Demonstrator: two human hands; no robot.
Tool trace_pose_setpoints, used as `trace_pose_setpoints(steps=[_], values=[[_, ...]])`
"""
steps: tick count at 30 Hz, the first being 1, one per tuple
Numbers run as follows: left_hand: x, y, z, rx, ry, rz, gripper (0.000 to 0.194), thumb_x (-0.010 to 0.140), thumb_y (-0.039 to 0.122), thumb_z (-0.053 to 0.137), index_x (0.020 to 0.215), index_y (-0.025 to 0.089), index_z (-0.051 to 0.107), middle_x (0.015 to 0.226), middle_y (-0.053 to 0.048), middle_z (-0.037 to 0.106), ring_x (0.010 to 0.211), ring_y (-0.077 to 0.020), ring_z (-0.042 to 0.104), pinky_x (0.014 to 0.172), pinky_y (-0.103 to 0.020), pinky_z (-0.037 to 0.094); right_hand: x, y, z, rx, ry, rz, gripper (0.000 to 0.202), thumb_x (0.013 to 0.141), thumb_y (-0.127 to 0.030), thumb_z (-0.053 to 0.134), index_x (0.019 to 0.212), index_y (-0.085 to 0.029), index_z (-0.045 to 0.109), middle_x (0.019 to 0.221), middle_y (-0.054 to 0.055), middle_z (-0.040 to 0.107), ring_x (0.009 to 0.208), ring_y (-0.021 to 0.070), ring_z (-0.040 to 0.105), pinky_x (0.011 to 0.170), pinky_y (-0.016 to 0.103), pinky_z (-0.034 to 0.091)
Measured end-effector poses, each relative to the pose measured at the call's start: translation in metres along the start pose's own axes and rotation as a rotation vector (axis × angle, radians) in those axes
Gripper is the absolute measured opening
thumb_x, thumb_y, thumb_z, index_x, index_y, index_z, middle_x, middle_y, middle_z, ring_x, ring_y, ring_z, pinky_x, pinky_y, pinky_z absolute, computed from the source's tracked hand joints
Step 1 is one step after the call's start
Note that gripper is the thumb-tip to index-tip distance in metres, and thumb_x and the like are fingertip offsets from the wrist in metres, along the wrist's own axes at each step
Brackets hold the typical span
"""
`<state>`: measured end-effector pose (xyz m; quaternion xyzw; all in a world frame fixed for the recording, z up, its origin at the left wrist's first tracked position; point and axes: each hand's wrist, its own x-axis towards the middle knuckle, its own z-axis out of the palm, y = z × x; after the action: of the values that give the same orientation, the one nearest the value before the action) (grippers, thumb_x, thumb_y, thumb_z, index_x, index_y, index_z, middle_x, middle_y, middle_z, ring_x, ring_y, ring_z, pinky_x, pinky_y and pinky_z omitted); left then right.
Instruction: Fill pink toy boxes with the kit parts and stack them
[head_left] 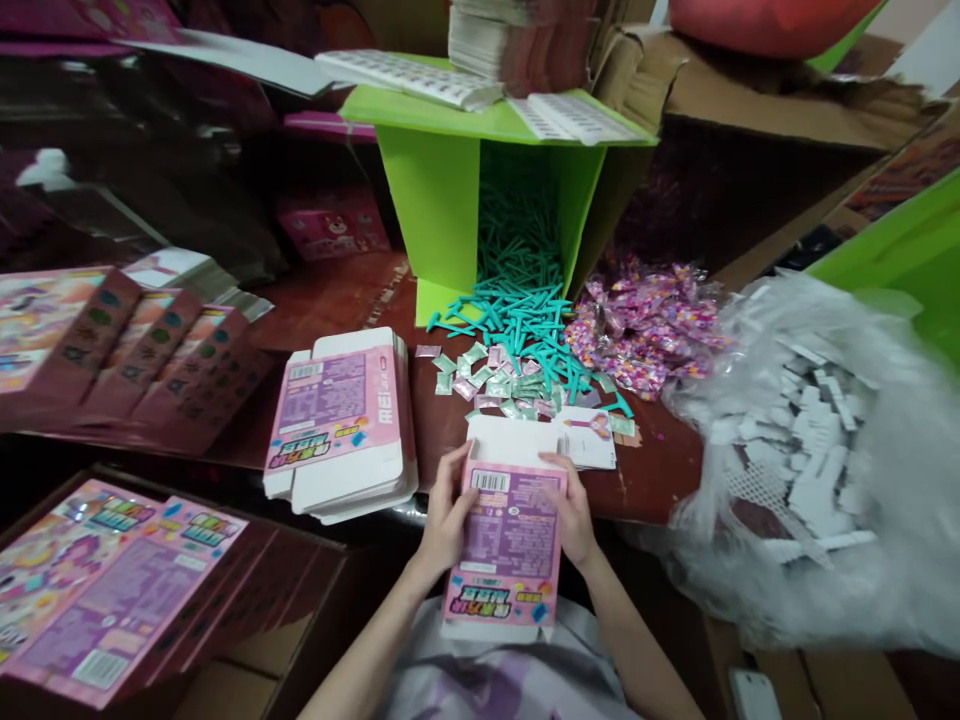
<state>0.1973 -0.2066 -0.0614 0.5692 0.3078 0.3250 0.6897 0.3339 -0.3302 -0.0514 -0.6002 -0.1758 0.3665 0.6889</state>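
Upright before my body is a pink and purple printed carton [514,550], its white end flap raised at the top. My left hand [450,510] grips its left side, thumb on the printed face. On the right edge my right hand [571,508] holds it too, fingers near the top corner. Just past the carton lie small green and pink sachets [499,380] and a white printed card stack [589,440]. A pile of similar flat cartons [337,420] rests left of my left hand.
Teal T-shaped plastic sticks [525,310] spill from a lime-green box [431,190]. Colourful bead packets [652,320] lie beside them. At right sits a clear plastic bag [720,560] with white plastic parts [817,430]. Filled cartons [112,340] stand left; more [120,590] are in a box below.
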Motion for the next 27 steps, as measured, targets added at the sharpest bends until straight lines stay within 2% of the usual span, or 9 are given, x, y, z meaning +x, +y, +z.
trace_pose_setpoints(steps=[3, 5, 8, 12, 15, 18, 22, 25, 27], values=[[0.004, -0.007, 0.002, 0.13, -0.004, -0.081, 0.022, 0.086, 0.037, 0.049, 0.086, 0.018, 0.06, 0.084, -0.002, 0.059, 0.079, -0.0163, 0.054, 0.074, -0.026, 0.041, 0.003, 0.011, -0.001, -0.142, 0.111, 0.045, 0.029, 0.083, -0.039, 0.052, 0.065, -0.017, 0.056, 0.062, -0.001, 0.057, 0.06, 0.0136, 0.05, 0.058, 0.025, 0.041], [0.005, -0.011, 0.004, 0.072, 0.004, -0.151, 0.02, 0.084, 0.036, 0.05, 0.089, 0.019, 0.058, 0.082, 0.0, 0.058, 0.074, -0.0146, 0.053, 0.069, -0.024, 0.04, 0.005, 0.013, 0.002, -0.072, 0.151, 0.054, 0.015, 0.079, -0.033, 0.055, 0.077, -0.018, 0.058, 0.071, -0.001, 0.061, 0.064, 0.0139, 0.053, 0.058, 0.024, 0.04], [0.006, -0.016, 0.005, -0.048, 0.088, -0.217, 0.039, 0.078, 0.032, 0.053, 0.116, 0.023, 0.051, 0.1, 0.0, 0.061, 0.083, -0.0151, 0.056, 0.07, -0.024, 0.042, 0.007, 0.016, 0.012, 0.135, 0.148, 0.01, 0.029, 0.075, -0.028, 0.057, 0.103, -0.023, 0.053, 0.089, -0.001, 0.064, 0.07, 0.0143, 0.057, 0.061, 0.024, 0.042], [0.005, -0.023, 0.004, 0.017, 0.165, -0.181, 0.021, 0.077, 0.036, 0.06, 0.086, 0.018, 0.057, 0.082, 0.0, 0.062, 0.073, -0.0142, 0.057, 0.065, -0.022, 0.042, 0.01, 0.021, 0.017, 0.028, 0.165, 0.003, 0.02, 0.075, -0.035, 0.065, 0.081, -0.02, 0.053, 0.078, -0.001, 0.064, 0.064, 0.0134, 0.056, 0.059, 0.024, 0.042], [0.001, -0.025, 0.003, -0.013, 0.166, -0.185, 0.026, 0.077, 0.04, 0.063, 0.072, 0.017, 0.052, 0.076, -0.001, 0.064, 0.072, -0.0148, 0.06, 0.064, -0.023, 0.044, 0.009, 0.022, 0.015, -0.072, 0.105, -0.022, 0.018, 0.075, -0.034, 0.067, 0.082, -0.019, 0.059, 0.086, 0.003, 0.068, 0.072, 0.0165, 0.06, 0.064, 0.026, 0.044], [-0.002, -0.026, 0.004, -0.063, 0.153, -0.18, 0.024, 0.077, 0.039, 0.064, 0.084, 0.017, 0.055, 0.086, -0.005, 0.068, 0.082, -0.0174, 0.064, 0.072, -0.025, 0.046, 0.007, 0.02, 0.013, -0.141, 0.061, -0.077, 0.017, 0.079, -0.034, 0.063, 0.085, -0.019, 0.065, 0.096, 0.007, 0.07, 0.088, 0.0212, 0.063, 0.078, 0.032, 0.047], [-0.002, -0.027, 0.006, -0.073, 0.159, -0.182, 0.037, 0.074, 0.036, 0.067, 0.105, 0.019, 0.055, 0.091, -0.005, 0.069, 0.085, -0.0188, 0.065, 0.073, -0.027, 0.048, 0.006, 0.021, 0.011, -0.13, 0.103, -0.079, 0.03, 0.077, -0.028, 0.065, 0.106, -0.02, 0.063, 0.103, 0.007, 0.07, 0.094, 0.0218, 0.064, 0.084, 0.035, 0.047], [-0.003, -0.028, 0.005, -0.027, 0.14, -0.189, 0.026, 0.073, 0.035, 0.068, 0.087, 0.016, 0.059, 0.091, -0.007, 0.069, 0.086, -0.02, 0.064, 0.075, -0.028, 0.048, 0.006, 0.027, 0.009, -0.156, 0.081, -0.134, 0.012, 0.075, -0.028, 0.066, 0.082, -0.018, 0.068, 0.097, 0.009, 0.072, 0.091, 0.0236, 0.066, 0.084, 0.037, 0.048], [-0.005, -0.029, 0.005, 0.009, 0.122, -0.164, 0.021, 0.072, 0.034, 0.068, 0.075, 0.015, 0.058, 0.088, -0.008, 0.069, 0.085, -0.0197, 0.064, 0.077, -0.029, 0.048, 0.004, 0.031, 0.01, -0.211, 0.103, -0.145, 0.018, 0.074, -0.029, 0.066, 0.061, -0.018, 0.063, 0.092, 0.01, 0.073, 0.086, 0.0247, 0.068, 0.08, 0.038, 0.05]])
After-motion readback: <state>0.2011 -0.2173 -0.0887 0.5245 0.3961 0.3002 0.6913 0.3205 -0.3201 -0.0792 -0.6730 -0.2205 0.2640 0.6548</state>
